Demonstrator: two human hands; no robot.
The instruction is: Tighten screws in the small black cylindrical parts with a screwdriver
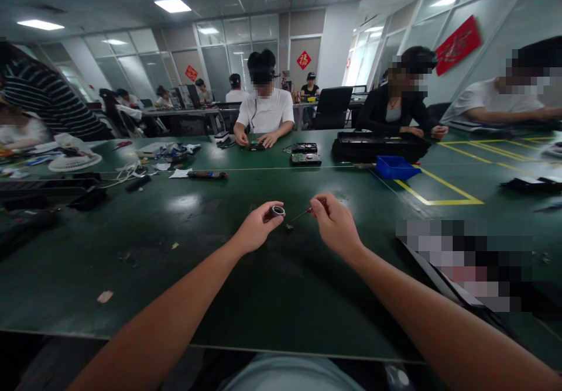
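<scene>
My left hand (256,228) is closed around a small dark cylindrical part (277,211) with a pale ring at its open end, which faces up. In my right hand (336,224) is a screwdriver (302,215), its reddish handle mostly hidden by my fingers. The thin shaft slants down and left. At its tip, a small dark piece (288,226) sits on or just above the green table (272,297); whether the two touch, I cannot tell.
Across the table, a person (266,110) works on a small device. Hard drives (306,158), a long black housing (380,146) and a blue bin (396,167) stand beyond my hands. A dark cylindrical tool (206,174) lies to the left. Paper scraps (105,297) are scattered nearer me.
</scene>
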